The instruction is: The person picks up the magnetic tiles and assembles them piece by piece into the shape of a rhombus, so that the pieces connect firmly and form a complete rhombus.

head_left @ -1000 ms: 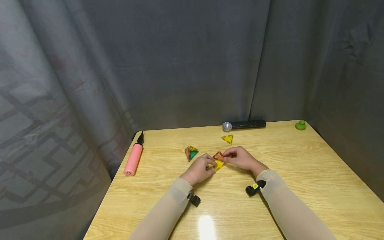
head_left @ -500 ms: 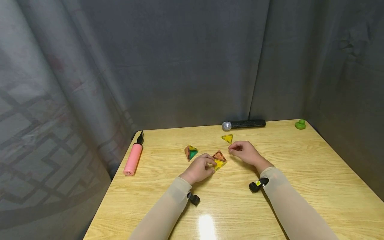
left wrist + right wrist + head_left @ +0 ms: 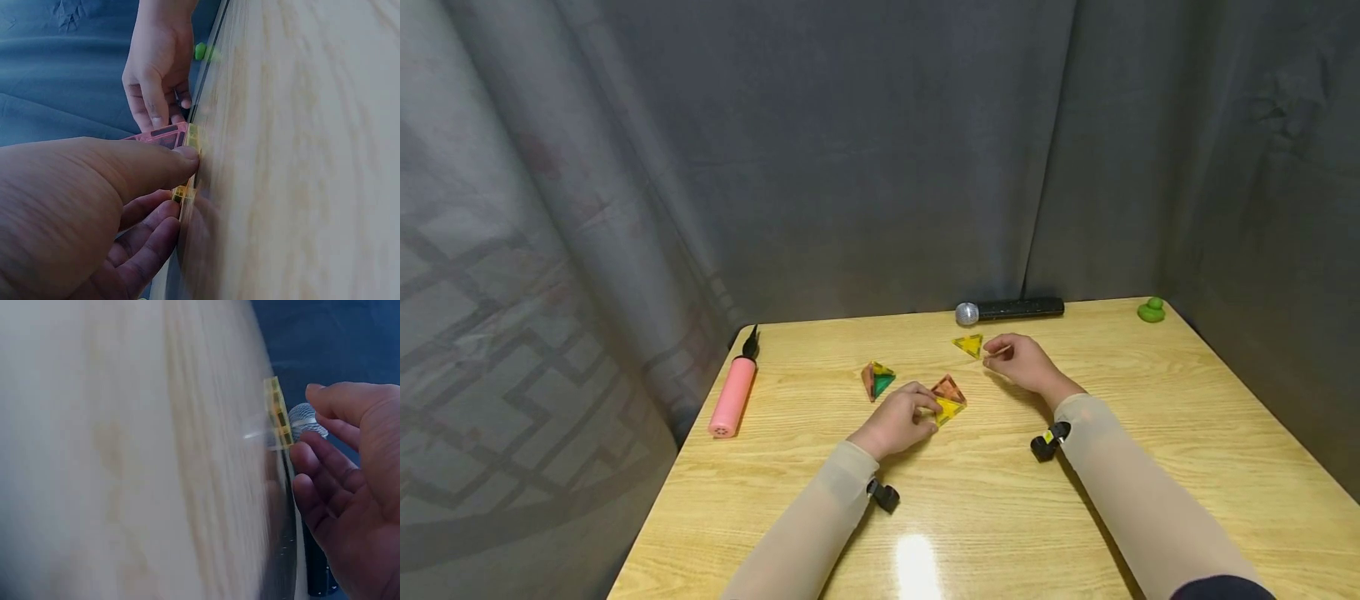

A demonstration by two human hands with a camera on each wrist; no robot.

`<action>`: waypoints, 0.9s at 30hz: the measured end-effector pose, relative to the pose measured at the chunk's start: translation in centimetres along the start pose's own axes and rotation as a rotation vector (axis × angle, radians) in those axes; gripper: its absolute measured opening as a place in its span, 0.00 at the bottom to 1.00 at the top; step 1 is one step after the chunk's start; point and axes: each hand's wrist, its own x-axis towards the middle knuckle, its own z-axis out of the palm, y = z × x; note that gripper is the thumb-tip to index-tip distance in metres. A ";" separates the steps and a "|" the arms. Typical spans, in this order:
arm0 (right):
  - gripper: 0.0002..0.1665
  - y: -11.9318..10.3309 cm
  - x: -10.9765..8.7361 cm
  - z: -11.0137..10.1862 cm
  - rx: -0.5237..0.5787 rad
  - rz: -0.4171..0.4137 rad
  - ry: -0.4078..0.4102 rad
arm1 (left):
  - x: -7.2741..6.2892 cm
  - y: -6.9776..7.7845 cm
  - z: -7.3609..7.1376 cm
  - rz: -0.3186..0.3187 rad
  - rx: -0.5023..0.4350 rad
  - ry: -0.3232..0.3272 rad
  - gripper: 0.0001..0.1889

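My left hand (image 3: 895, 422) pinches a yellow triangular magnetic tile (image 3: 951, 410) between thumb and fingers, low over the table. Joined along its far side is a reddish-orange tile (image 3: 949, 389), which looks pink and tilted up in the left wrist view (image 3: 164, 134). My right hand (image 3: 1024, 364) holds nothing, its fingers loosely bent and thumb apart. Just left of its fingertips a second yellow triangular tile (image 3: 970, 345) lies flat; the right wrist view shows that tile (image 3: 279, 414) edge-on, close to the fingers.
Left of the hands stands a small piece made of red, yellow and green tiles (image 3: 878, 381). A black microphone (image 3: 1011, 311) lies along the back edge, a green toy (image 3: 1152, 310) sits at the far right corner, and a pink hand pump (image 3: 734, 396) lies at the left edge.
My right hand has let go of the reddish-orange tile and moved away from me and rightward, to beside the loose yellow tile. The left hand stays in place with its yellow tile.
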 end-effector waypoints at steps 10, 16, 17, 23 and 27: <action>0.22 0.1 2.1 -0.2 -0.061 0.014 -0.046 | -0.2 0.2 -0.1 -0.002 -0.012 0.007 0.14; 0.27 0.2 3.0 -0.1 -0.070 0.016 -0.065 | -0.1 -0.1 0.0 -0.007 -0.010 0.002 0.14; 0.27 0.3 3.1 0.0 -0.068 0.017 -0.067 | 0.0 -0.1 0.1 -0.003 -0.011 0.004 0.14; 0.31 0.0 3.7 0.2 -0.064 0.035 -0.083 | 0.0 -0.3 0.1 0.021 -0.021 0.014 0.13; 0.33 -0.3 3.9 0.3 -0.068 0.047 -0.093 | -0.1 -0.2 0.0 0.018 -0.032 0.008 0.14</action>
